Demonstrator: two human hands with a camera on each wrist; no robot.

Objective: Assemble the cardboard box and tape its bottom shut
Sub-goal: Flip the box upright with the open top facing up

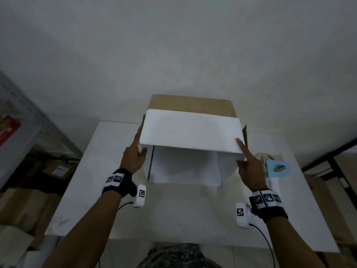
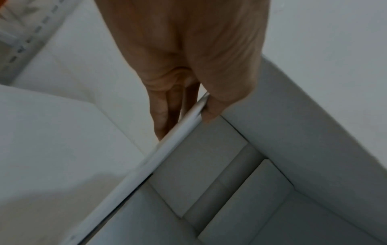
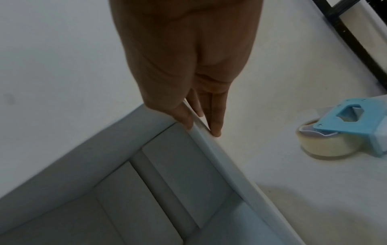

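A white-faced cardboard box is seen on a white table, tipped so that its open mouth faces the person, its brown raw-board side turned toward the wall. The left hand is clamped on the left wall of the box, thumb inside and fingers outside, as the left wrist view shows; the right hand is closed on the right wall in the same pinch, with the forefinger laid up along the top panel's edge. Deep inside, the bottom flaps are seen folded in, with a band between them whose nature, gap or tape, cannot be told. A tape dispenser with a pale blue frame and a clear roll lies on the table just beside the box, to the right. The box is judged light and hollow, stiff along its creases but easily bowed across the broad, smooth panels; a hold near the corners, where two walls brace each other, is thought safest. The coated white face appears slick, the brown fluted edge rougher. Shelving with cartons is visible at far left.
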